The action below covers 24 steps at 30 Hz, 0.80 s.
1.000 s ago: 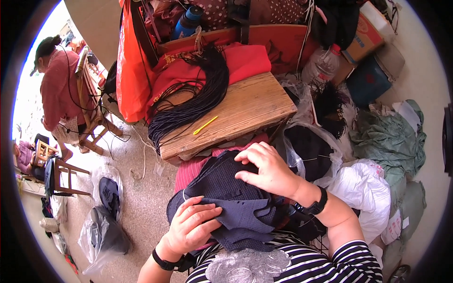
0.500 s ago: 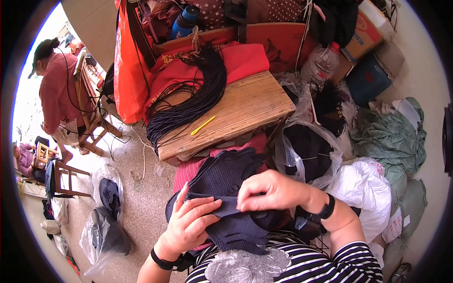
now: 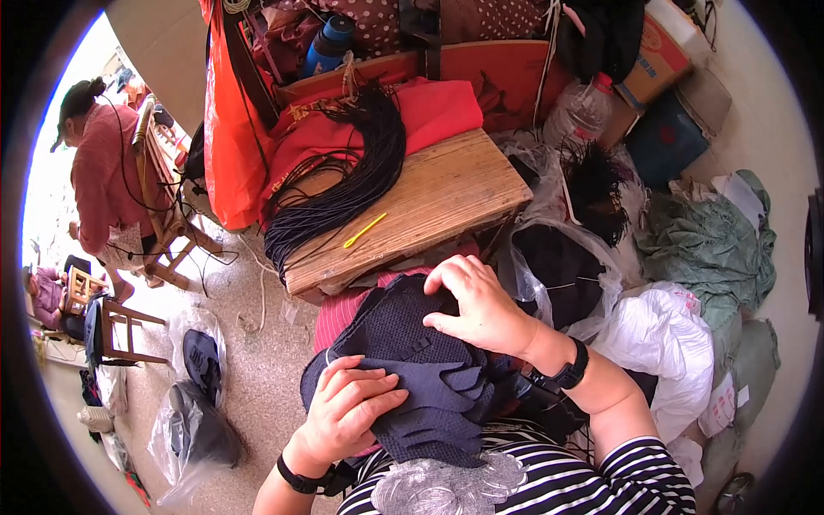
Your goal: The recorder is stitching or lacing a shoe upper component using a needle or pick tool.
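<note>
A pile of dark navy, textured cloth pieces [image 3: 412, 343] lies across my lap, over a red striped cloth [image 3: 339, 318]. My left hand [image 3: 352, 408] presses its fingers together over the near-left part of the cloth, gripping it; the thumb is hidden. A thin pale sliver shows beside its fingers, too small to name. Over the far right edge of the pile hovers my right hand [image 3: 481, 309], thumb and fingers apart in a C shape with nothing seen between them. Whether its fingertips touch the cloth I cannot tell. Several layered flaps fan out toward the right.
Ahead stands a wooden bench [image 3: 446, 184] bearing a bundle of black cords [image 3: 378, 163] and a yellow needle-like tool [image 3: 365, 230]. Plastic bags [image 3: 657, 343] crowd the right. Bagged dark items [image 3: 197, 421] lie on the floor at left, where a person [image 3: 107, 172] sits farther off.
My right hand has let go of the folded cloth strip and moved up and away, its fingers parting. The top cloth now lies spread flatter, with layered flaps showing. My left hand stays on it.
</note>
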Tool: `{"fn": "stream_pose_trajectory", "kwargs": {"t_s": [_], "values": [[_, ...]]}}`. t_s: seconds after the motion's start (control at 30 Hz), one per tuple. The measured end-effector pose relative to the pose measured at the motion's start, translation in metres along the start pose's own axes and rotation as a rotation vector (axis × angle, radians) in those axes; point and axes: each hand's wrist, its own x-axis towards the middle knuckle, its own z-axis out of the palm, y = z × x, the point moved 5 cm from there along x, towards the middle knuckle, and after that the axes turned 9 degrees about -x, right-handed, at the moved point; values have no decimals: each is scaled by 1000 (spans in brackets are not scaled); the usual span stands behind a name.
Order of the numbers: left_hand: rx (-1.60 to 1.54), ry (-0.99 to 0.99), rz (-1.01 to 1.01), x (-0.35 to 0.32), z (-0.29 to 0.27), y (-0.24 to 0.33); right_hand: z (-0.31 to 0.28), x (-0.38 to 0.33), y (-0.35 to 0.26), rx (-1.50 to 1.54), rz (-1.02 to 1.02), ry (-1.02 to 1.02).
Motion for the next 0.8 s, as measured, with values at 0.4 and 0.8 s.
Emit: {"fn": "stream_pose_trajectory", "kwargs": {"t_s": [0.4, 0.8], "values": [[66, 132, -18, -6, 0, 2, -29, -12, -38, -63, -175, 96], [65, 30, -7, -4, -2, -2, -64, -38, -68, -37, -445, 34]]}}
